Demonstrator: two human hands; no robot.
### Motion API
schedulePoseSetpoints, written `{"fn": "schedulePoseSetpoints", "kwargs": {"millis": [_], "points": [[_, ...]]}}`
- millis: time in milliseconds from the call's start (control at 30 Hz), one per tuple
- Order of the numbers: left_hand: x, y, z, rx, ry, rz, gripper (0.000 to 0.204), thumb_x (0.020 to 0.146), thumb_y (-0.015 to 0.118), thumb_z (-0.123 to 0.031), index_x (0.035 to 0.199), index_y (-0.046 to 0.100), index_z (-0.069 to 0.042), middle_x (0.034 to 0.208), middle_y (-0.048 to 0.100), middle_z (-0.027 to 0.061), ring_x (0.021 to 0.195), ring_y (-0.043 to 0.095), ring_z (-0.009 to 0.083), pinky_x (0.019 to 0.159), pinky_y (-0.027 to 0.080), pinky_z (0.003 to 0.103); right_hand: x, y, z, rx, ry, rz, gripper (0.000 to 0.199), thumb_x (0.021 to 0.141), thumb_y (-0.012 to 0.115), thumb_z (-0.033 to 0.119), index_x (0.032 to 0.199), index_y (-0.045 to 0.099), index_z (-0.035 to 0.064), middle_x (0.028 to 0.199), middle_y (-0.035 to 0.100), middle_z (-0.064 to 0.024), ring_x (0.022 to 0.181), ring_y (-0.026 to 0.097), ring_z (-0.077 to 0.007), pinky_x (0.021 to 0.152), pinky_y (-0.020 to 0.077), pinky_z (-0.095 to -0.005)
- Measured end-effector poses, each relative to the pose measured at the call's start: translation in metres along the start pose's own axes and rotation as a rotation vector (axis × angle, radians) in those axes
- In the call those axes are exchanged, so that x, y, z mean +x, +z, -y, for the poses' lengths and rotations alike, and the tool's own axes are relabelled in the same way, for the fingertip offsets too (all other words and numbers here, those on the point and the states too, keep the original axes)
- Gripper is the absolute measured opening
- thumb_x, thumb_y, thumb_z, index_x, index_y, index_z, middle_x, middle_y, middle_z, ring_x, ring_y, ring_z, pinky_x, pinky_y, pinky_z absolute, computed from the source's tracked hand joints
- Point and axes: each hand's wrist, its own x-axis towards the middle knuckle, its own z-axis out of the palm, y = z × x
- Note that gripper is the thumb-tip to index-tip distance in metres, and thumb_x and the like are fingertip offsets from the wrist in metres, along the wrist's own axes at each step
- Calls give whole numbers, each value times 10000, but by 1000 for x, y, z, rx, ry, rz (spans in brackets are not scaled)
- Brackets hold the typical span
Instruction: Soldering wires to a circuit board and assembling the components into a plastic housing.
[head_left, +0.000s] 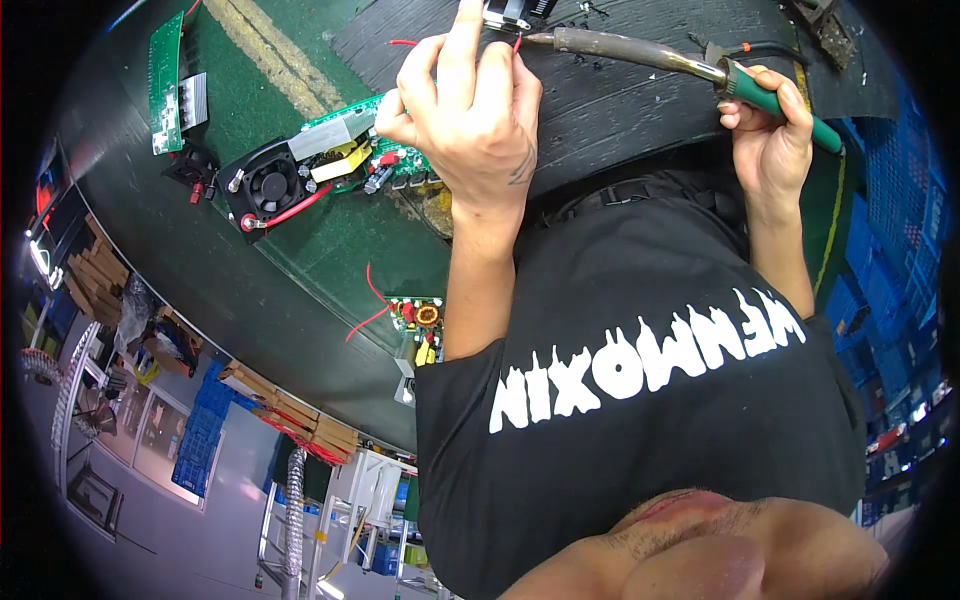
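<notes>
My right hand [775, 125] is closed around the green handle of a soldering iron [640, 48]. The iron's long metal shaft points left, and its tip comes up close to the fingers of my left hand [465, 110]. Those fingers are bent, with one stretched forward, and a short red wire [517, 45] shows between them, its end by the iron's tip. Just beyond lies a black and silver part [510, 14], cut off by the upper edge. Beside my left hand is a green circuit board [375, 160] with a black fan [272, 187]; my hand hides its right end.
A black mat [620, 110] covers the green work surface [300, 270] under the iron. A smaller board [420, 315] with red wires lies near my left forearm. Another upright green board [167, 85] stands far left. Blue crates [905, 190] are stacked at the right.
</notes>
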Motion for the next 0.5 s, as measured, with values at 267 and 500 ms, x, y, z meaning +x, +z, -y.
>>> {"fn": "schedulePoseSetpoints", "kwargs": {"millis": [267, 500], "points": [[1, 1, 0, -25, 29, -35, 207, 674, 747, -81, 869, 681, -89, 1013, 667, 77, 945, 569, 266, 870, 339, 393, 0, 2, 1, -7, -29, -4, 312, 941, 478, 255, 1016, 629, -8, 1086, 629, -144, 724, 631, -240, 663, 531, -332], [-1, 1, 2, -28, 50, -43, 209, 672, 748, -79, 870, 681, -88, 1022, 668, 76, 948, 569, 264, 875, 333, 391, -1, 1, 4, 10, -16, -6, 304, 940, 475, 257, 1003, 635, 7, 1079, 629, -137, 706, 618, -233, 653, 519, -326]]}}
